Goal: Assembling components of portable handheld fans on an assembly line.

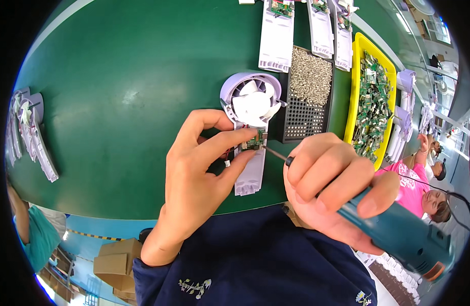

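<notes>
A lilac fan housing [249, 176] with a round head and white fan blades [254, 104] lies on the green table in front of me. My left hand [199, 163] pinches a small green circuit board [253, 142] against the housing's handle, thumb and fingertips on its edges. My right hand [334, 178] is closed round a teal electric screwdriver [398, 229]. Its thin bit slants left, with the tip at the board's right edge. Whether a screw sits under the tip is too small to tell. A small white connector [227, 163] shows beside my left fingers.
Right of the fan stands a black perforated tray [304, 120] heaped with small screws [310, 76]. Beyond it is a yellow bin [348, 120] full of circuit boards. Lilac housing parts lie at the far side [276, 43], left edge [33, 127] and right. Other people sit on both sides.
</notes>
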`<state>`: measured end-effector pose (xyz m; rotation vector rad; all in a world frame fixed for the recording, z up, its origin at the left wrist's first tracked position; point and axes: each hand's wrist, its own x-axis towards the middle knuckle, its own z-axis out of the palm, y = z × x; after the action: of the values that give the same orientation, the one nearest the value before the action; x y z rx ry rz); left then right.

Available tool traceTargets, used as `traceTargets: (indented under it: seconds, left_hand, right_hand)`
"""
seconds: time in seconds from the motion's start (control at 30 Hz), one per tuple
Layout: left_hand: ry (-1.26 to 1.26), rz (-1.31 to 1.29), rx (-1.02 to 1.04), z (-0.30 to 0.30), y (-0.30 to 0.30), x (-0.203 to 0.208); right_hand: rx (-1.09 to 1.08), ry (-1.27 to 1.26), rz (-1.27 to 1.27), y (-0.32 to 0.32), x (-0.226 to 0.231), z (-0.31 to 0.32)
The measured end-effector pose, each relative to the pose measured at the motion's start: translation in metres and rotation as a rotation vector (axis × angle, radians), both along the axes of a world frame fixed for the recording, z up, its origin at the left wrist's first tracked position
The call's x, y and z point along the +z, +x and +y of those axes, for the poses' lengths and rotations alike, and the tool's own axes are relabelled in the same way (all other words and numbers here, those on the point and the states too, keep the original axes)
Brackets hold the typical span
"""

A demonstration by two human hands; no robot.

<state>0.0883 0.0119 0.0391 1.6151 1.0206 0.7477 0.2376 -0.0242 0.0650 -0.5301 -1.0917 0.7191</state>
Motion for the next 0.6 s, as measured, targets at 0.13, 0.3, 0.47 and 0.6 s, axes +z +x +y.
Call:
traceTargets:
  seconds: [0.13, 0.3, 0.47, 0.6]
  left_hand:
    - [0.015, 0.025, -0.016, 0.000, -0.002, -0.002]
    - [0.022, -0.010, -0.009, -0.001, -0.001, -0.004]
    - [0.003, 0.009, -0.012, -0.003, -0.003, -0.002]
    - [-0.017, 0.020, -0.031, -0.001, -0.004, 0.000]
  right_hand:
    - [-0.026, -0.030, -0.033, -0.003, -0.005, -0.003]
    - [-0.036, -0.036, -0.095, -0.003, -0.010, -0.002]
    - [-0.057, 0.013, -0.218, -0.007, -0.014, -0.002]
    - [-0.025, 0.054, -0.273, -0.009, -0.015, 0.001]
